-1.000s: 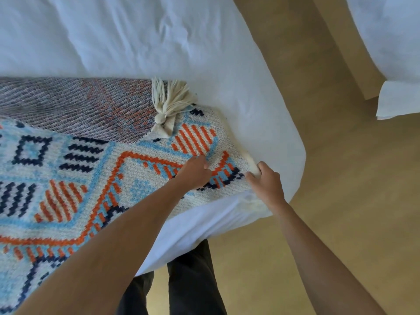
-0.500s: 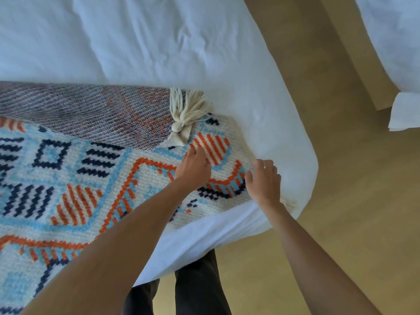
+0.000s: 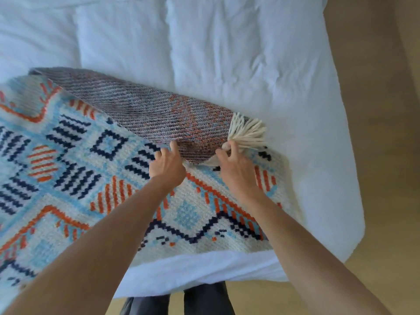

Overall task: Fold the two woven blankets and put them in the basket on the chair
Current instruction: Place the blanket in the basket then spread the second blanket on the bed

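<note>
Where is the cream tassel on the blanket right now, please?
In the head view the tassel lies right of centre on the blanket, at the turned-over corner, just beyond the right hand and beside the white bed.

White bed (image 3: 227,53), patterned woven blanket (image 3: 68,167) spread on it

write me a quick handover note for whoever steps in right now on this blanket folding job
Left hand: fingers on the edge of the folded-over flap, apparently pinching it; grip not clear.
Right hand: fingers closing around the corner by the cream yarn tassel.
Blue, orange and navy patterned woven blanket: lying on the white bed, one flap turned over, greyish underside up.
Second blanket, basket and chair: not in view.
Done: a first fold seems started.
Left: finish folding this blanket, fold the other, put both in the basket.
</note>
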A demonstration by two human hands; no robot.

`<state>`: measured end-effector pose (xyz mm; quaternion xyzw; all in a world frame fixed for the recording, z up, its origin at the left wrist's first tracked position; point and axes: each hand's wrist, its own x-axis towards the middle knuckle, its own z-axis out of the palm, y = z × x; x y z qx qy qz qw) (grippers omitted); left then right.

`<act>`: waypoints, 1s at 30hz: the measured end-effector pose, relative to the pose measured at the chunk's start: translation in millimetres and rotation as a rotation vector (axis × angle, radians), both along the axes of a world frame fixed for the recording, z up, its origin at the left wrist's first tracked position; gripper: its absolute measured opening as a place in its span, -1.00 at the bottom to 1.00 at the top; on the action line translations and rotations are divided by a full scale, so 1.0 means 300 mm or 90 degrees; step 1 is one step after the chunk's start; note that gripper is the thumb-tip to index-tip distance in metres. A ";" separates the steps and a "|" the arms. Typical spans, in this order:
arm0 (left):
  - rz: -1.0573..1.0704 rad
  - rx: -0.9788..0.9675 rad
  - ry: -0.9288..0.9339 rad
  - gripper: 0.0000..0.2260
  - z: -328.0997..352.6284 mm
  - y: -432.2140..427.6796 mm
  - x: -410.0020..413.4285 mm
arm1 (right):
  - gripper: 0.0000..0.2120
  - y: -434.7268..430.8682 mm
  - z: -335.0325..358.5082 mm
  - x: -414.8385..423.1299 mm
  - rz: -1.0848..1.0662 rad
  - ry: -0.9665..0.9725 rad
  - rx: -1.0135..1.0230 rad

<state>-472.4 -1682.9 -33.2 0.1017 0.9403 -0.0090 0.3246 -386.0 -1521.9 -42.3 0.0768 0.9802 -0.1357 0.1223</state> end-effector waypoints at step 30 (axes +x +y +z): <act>-0.114 0.192 0.157 -0.68 -0.067 0.188 -0.702 | -0.52 0.445 -0.036 -0.789 -0.128 -0.067 0.060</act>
